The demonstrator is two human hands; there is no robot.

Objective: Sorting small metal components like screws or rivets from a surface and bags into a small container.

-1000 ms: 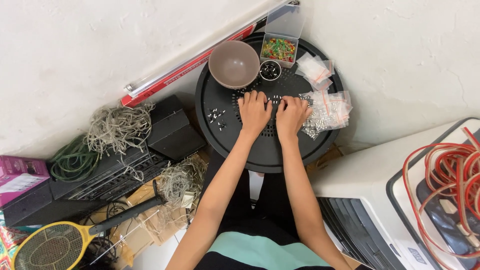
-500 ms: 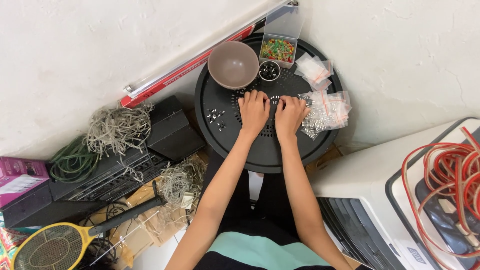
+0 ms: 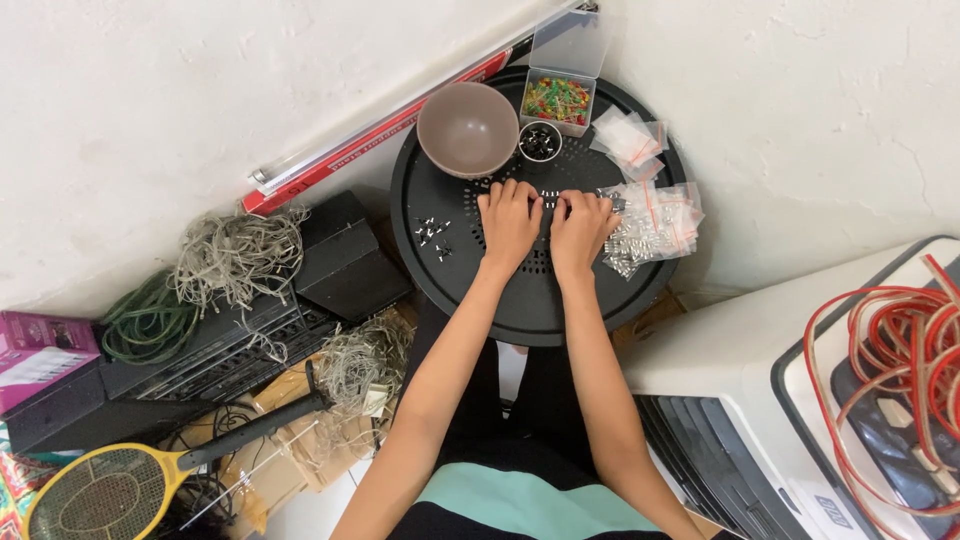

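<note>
A white appliance [image 3: 760, 400] fills the space to the right of the right arm, with a coil of red and white wire [image 3: 900, 350] lying on its top. Well to the left of the left arm sits a stack of black boxes [image 3: 240, 330] draped with tangled pale cord [image 3: 235, 255] and a green coil [image 3: 145, 320]; nearer the person on that side lies a yellow racket-shaped swatter [image 3: 100, 495].

Both hands rest on a round black tray [image 3: 540, 310] with a pattern of holes at its middle. Beyond the left hand stands an empty brown bowl [image 3: 467, 128]. Beyond the right hand is a clear box of small red, yellow and green parts [image 3: 557, 100], its lid up, and just beside the bowl a small round cup of dark bits [image 3: 540, 140]. To the right of the right hand lie several clear bags of small metal pieces [image 3: 650, 225], with 2 more bags [image 3: 628, 138] farther off. To the left of the left hand, a few tiny black and silver parts [image 3: 433, 232] are scattered on the tray.

The left hand [image 3: 510, 222] and right hand [image 3: 582, 225] lie palm down, side by side and nearly touching, fingers curled toward a row of tiny parts [image 3: 550, 195] at their tips. Whether either hand pinches one I cannot tell.
</note>
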